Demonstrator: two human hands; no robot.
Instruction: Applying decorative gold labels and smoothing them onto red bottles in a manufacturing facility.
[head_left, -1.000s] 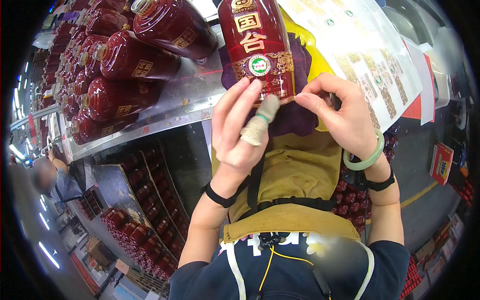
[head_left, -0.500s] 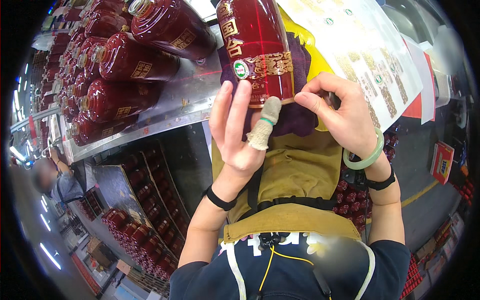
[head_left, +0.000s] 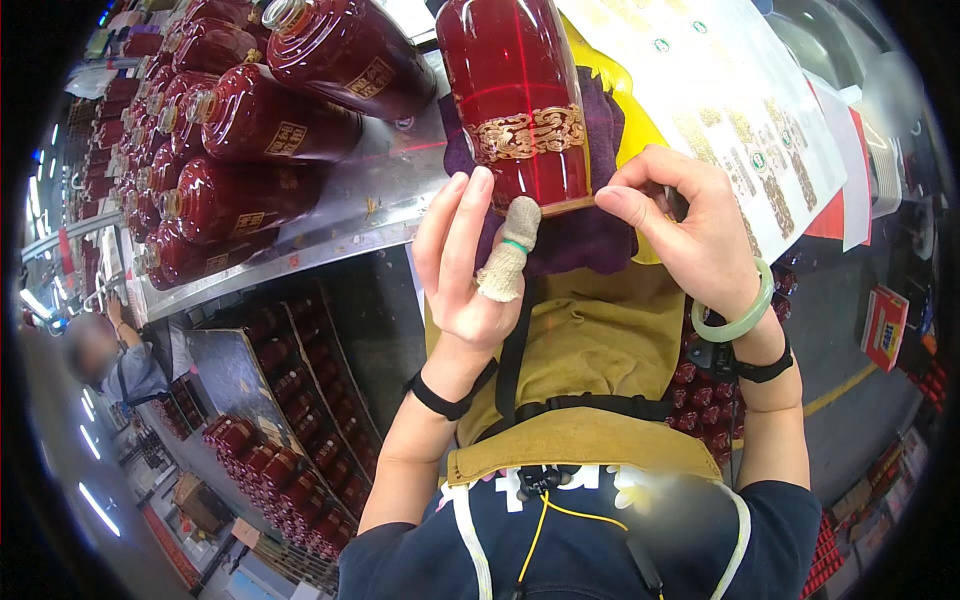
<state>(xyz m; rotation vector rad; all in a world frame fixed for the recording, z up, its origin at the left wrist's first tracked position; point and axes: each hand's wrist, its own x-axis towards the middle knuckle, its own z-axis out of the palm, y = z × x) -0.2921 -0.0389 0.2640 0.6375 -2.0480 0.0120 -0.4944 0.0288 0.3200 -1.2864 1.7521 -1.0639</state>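
From afar I see the red bottle (head_left: 515,70) on the purple cloth (head_left: 600,240). At the cloth's left edge the left hand (head_left: 465,265) is open, clasping nothing visible; at its right, the right hand (head_left: 695,220) is pinched, possibly empty; I can't tell.

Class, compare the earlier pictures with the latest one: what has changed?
The dark red bottle has rolled, its upper face turning toward the person's left: the large gold characters and round emblem have gone from view, leaving the gold patterned band uppermost. The left hand has shifted slightly left. No new grip or release shows. The right hand, purple cloth and sticker sheets stayed about the same.
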